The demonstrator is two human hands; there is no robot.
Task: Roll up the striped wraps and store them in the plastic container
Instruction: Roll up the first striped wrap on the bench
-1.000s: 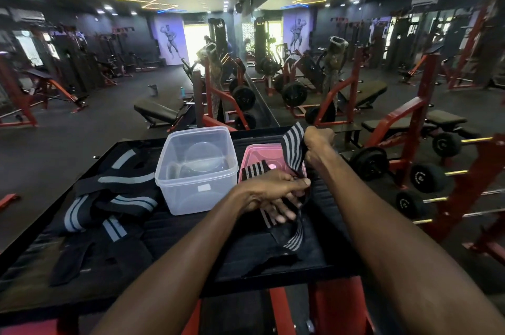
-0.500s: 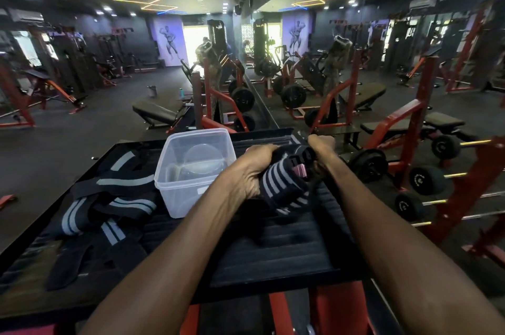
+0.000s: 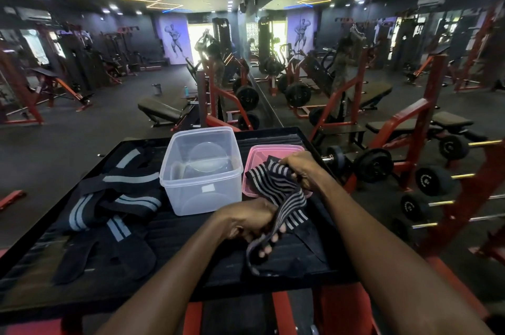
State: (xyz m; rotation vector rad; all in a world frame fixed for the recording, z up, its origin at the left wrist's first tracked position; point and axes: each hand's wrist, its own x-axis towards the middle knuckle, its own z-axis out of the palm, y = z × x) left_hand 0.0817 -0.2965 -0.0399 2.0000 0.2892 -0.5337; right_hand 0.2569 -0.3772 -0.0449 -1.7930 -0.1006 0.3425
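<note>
1. Near the front edge of the black platform, the left hand grips the lower end of a striped wrap, fingers curled round the band; a loose tail hangs below it onto the mat.
2. The right hand holds the wrap's upper end, fingers closed on the fabric, above the platform's right side. The wrap spans between the hands, flat and unrolled.
3. Behind the wrap, towards the back right corner, lies a pink lid, partly hidden.
4. The clear container stands open mid-platform, just left of the lid. It seems to hold no wrap, though reflections on the plastic make that hard to confirm.
5. More wraps lie heaped along the left side, unrolled.
6. Judged from this, the task is at an early stage: no roll is stored, this wrap needs rolling from one end, and the heap awaits.
</note>
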